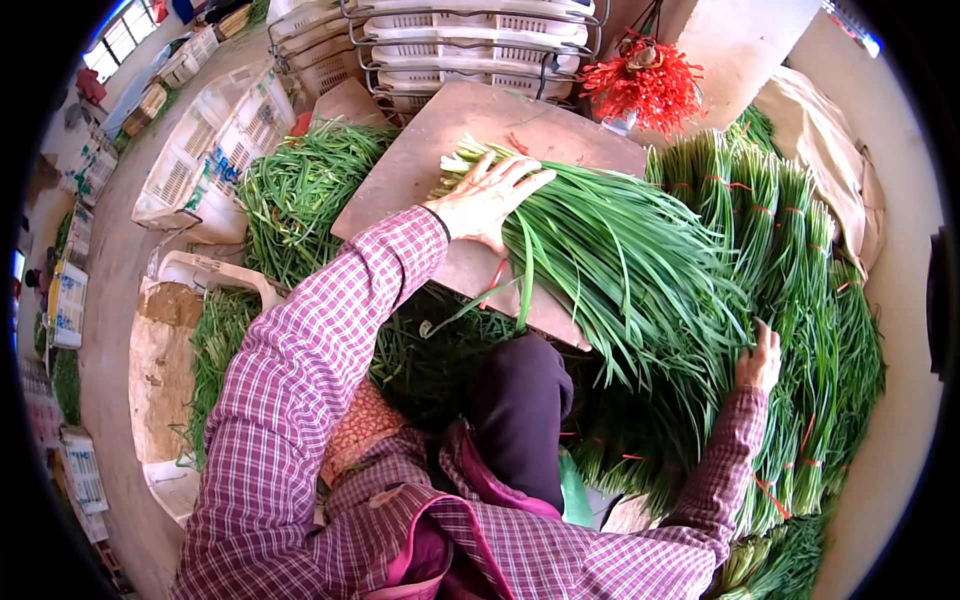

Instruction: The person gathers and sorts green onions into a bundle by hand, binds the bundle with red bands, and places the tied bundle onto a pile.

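I see a big bunch of green chives (610, 250) lying across a brown board (400, 170). Its white root ends are on the board and its leaf tips fall over the board's edge to the right. The left hand (487, 197) lies flat on the root end of the bunch, the fingers spread and stretched out, pressing and not gripping. The right hand (760, 362) is at the leaf tips, touching them; its fingers are curled a little, but I cannot tell if they really grasp any leaves. Both arms wear a checked purple sleeve (300, 370). To the right of the bunch stand tied bundles of chives (790, 240) with red bands. Loose chives (300, 190) lie left of the board. Behind the board are stacked white crates (470, 40) and a red tassel of bands (645, 85).
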{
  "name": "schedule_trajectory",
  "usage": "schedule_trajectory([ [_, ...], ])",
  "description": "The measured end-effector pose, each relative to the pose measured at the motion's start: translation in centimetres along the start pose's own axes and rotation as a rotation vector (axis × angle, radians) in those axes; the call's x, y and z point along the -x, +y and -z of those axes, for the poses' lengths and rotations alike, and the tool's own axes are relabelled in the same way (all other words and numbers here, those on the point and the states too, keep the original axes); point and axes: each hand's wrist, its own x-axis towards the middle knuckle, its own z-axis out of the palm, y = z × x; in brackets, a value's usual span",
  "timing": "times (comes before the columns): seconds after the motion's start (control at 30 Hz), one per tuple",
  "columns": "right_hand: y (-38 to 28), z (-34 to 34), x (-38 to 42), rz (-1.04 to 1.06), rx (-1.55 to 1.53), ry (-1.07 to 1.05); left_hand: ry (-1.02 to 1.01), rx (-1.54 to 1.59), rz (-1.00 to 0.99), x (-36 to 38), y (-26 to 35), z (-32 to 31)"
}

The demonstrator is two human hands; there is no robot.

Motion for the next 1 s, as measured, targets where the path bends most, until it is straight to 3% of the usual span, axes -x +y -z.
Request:
schedule_trajectory([
  [0.07, -1.2, 3.2, 1.0, 0.100, -0.124, 0.247, 0.001, -0.009, -0.005, 0.0, 0.3, 0.2],
  [0.2, -12.4, 7.3, 2.1, 0.373, -0.477, 0.391, 0.001, -0.001, 0.018, 0.1, 0.7, 0.4],
  [0.33, -24.0, 8.4, 3.1, 0.695, -0.562, 0.266, -0.037, -0.077, 0.038, 0.4, 1.3, 0.7],
  [0.4, -27.9, 7.3, 3.3, 0.770, -0.649, 0.202, 0.062, -0.012, 0.009, 0.5, 1.3, 0.5],
  [0.5, -31.4, 5.8, 3.2, 0.858, -0.653, 0.171, 0.012, -0.034, 0.023, 0.4, 1.4, 0.6],
  [0.6, -31.1, 5.2, 0.8, 0.799, -0.680, 0.242, 0.053, -0.089, 0.016, 0.6, 0.9, -0.6],
  [0.67, -29.6, 4.8, -2.2, 0.615, -0.578, 0.254, 0.071, -0.117, 0.033, 0.9, 1.3, -0.7],
  [0.7, -28.5, 3.9, -4.0, 0.570, -0.615, 0.295, -0.038, -0.054, 0.065, 0.8, 2.0, 0.7],
  [0.8, -25.3, 2.0, -7.3, 0.421, -0.457, -0.033, -0.030, -0.056, 0.051, 1.0, 2.0, 0.7],
  [1.0, -26.8, 1.4, -8.0, 0.281, -0.272, -0.211, -0.042, -0.063, 0.051, 0.9, 2.1, 0.9],
])
